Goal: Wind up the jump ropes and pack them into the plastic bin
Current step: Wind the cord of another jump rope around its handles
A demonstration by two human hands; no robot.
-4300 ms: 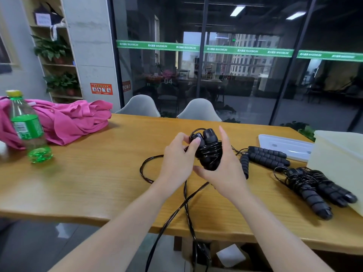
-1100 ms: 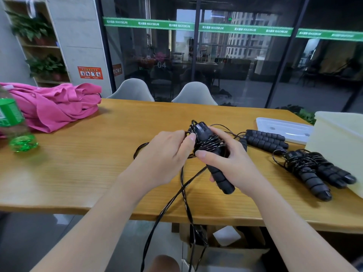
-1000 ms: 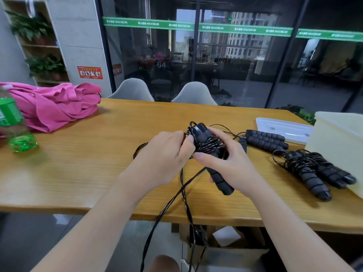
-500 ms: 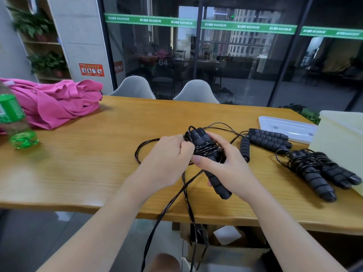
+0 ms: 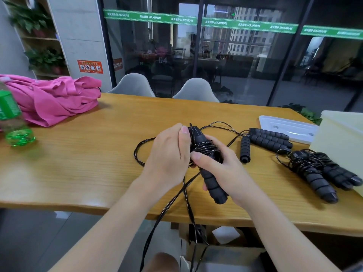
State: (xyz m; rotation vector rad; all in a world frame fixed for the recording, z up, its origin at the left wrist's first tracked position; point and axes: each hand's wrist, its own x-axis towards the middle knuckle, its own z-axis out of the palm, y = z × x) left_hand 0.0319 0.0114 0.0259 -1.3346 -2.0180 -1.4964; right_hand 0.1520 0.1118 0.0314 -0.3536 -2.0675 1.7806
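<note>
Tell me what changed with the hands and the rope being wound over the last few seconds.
The handles tipped from upright to slanting toward the person, with more cord coiled round them. The right hand still grips them; the left hand keeps pinching the cord at the top. Slack cord still hangs off the table edge. The wound rope, loose handles, lid and bin stayed put.

desk (image 5: pixel 82 154): wood, visible grain, smooth with a soft sheen
rope handles (image 5: pixel 213 183): matt black foam, ribbed
cord (image 5: pixel 163 213): thin, black, glossy coating
bin (image 5: pixel 341 138): pale, translucent-looking plastic, smooth
lid (image 5: pixel 286 128): white plastic, glossy
bottle (image 5: pixel 11 122): clear green plastic, shiny
garment (image 5: pixel 53 99): pink cloth, matt, creased
chairs (image 5: pixel 131 85): grey, smooth matt shells
</note>
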